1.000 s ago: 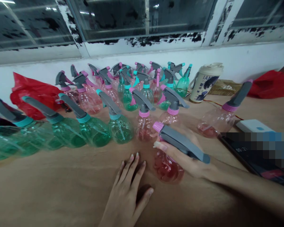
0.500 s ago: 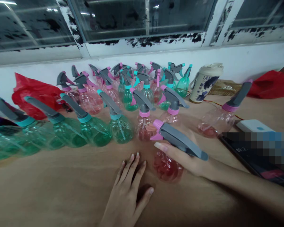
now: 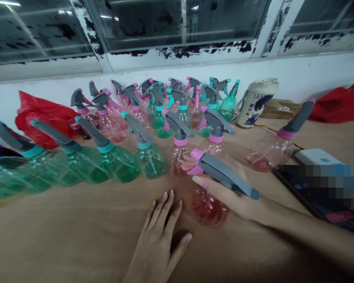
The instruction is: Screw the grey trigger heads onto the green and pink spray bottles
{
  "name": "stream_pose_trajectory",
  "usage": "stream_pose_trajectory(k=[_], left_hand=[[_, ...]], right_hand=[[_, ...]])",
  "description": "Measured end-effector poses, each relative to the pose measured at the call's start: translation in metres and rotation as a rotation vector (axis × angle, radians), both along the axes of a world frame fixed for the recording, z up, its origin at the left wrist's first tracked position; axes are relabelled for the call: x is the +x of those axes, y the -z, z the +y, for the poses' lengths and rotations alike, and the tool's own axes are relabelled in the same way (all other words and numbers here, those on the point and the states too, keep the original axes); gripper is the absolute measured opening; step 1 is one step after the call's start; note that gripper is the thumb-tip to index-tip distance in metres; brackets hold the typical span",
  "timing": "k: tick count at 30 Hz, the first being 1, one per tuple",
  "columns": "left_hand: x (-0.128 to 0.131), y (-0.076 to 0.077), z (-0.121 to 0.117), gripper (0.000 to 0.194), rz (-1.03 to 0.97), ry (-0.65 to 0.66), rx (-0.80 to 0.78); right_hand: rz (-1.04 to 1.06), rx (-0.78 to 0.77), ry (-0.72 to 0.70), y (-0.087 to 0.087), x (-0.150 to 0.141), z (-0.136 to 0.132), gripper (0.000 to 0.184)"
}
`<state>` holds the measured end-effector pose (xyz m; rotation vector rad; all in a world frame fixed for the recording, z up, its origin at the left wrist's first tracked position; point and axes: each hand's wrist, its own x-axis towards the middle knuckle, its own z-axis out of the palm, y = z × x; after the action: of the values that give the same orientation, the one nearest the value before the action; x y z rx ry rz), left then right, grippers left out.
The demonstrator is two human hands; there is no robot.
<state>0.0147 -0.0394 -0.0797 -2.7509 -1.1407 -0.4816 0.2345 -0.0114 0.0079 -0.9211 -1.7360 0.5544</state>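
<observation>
A pink spray bottle [image 3: 210, 210] with a grey and pink trigger head stands upright on the wooden table [image 3: 76, 232]. My right hand [image 3: 230, 194] is wrapped round its neck, thumb in front and the other fingers behind, partly hidden by the head. To its left, my left hand [image 3: 162, 232] lies flat on the table with fingers outstretched, apart from the bottle. Just behind are two more pink spray bottles [image 3: 180, 155]. A line of green spray bottles [image 3: 151, 161] runs off to the left.
Many pink and green bottles crowd the wall, near a red bag [image 3: 44, 118]. At the right are a printed cup [image 3: 256, 104], a lone pink bottle [image 3: 270, 151], a white box [image 3: 315, 156], a phone [image 3: 301, 192] and another red bag [image 3: 340, 104].
Almost nothing differs. The fingers of my right hand behind the trigger head have shifted slightly; both hands and the bottle keep their places.
</observation>
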Motion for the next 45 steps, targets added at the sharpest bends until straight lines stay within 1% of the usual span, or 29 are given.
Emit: stream_pose_trajectory(k=[4, 9, 11, 15, 19, 22, 25, 28, 32, 36, 38, 39, 41, 42, 45], left_hand=[[0.001, -0.002, 0.000, 0.056, 0.014, -0.005, 0.017], [0.001, -0.002, -0.001, 0.056, 0.011, -0.008, 0.036], [0.001, -0.001, 0.000, 0.057, 0.009, -0.011, 0.029], [0.001, -0.001, 0.000, 0.057, 0.004, -0.006, 0.011], [0.000, -0.001, 0.000, 0.057, -0.007, -0.004, 0.021], [0.000, 0.001, 0.000, 0.058, -0.005, -0.007, 0.014], [0.000, 0.003, 0.000, 0.057, -0.008, -0.010, 0.010], [0.000, 0.003, -0.001, 0.056, -0.013, -0.017, 0.012], [0.001, 0.000, -0.002, 0.057, -0.005, -0.022, 0.007], [0.001, 0.000, -0.002, 0.056, -0.001, -0.026, 0.009], [0.000, 0.001, -0.001, 0.055, 0.001, -0.023, 0.000], [0.000, 0.001, -0.001, 0.054, 0.001, -0.020, -0.003], [0.000, 0.001, -0.001, 0.054, 0.008, -0.020, -0.016], [0.000, 0.001, -0.001, 0.055, 0.007, -0.020, -0.019], [0.002, 0.001, 0.000, 0.054, -0.004, -0.020, -0.027]], right_hand=[[0.001, -0.048, 0.001, -0.001, 0.000, 0.000, 0.011], [-0.028, -0.072, 0.016, -0.003, -0.001, 0.001, 0.012], [-0.010, -0.060, 0.020, -0.003, -0.001, 0.001, 0.013], [-0.004, -0.032, 0.025, -0.001, -0.002, 0.000, 0.022], [0.019, -0.059, 0.015, 0.000, -0.002, 0.001, 0.016], [0.064, -0.049, -0.007, 0.000, -0.002, 0.001, 0.016], [0.075, -0.074, -0.003, 0.001, -0.002, 0.001, 0.026], [0.059, -0.152, 0.004, 0.003, 0.001, -0.002, 0.037], [0.025, -0.245, -0.007, 0.004, 0.008, -0.004, 0.045], [0.010, -0.282, -0.066, 0.007, 0.017, -0.004, 0.078], [0.004, -0.261, -0.051, 0.007, 0.020, -0.007, 0.083], [-0.013, -0.242, -0.023, 0.007, 0.022, -0.010, 0.082], [-0.065, -0.194, 0.060, 0.005, 0.024, -0.018, 0.074], [-0.095, -0.181, 0.101, 0.004, 0.025, -0.023, 0.067], [-0.179, -0.175, 0.193, 0.000, 0.027, -0.036, 0.040]])
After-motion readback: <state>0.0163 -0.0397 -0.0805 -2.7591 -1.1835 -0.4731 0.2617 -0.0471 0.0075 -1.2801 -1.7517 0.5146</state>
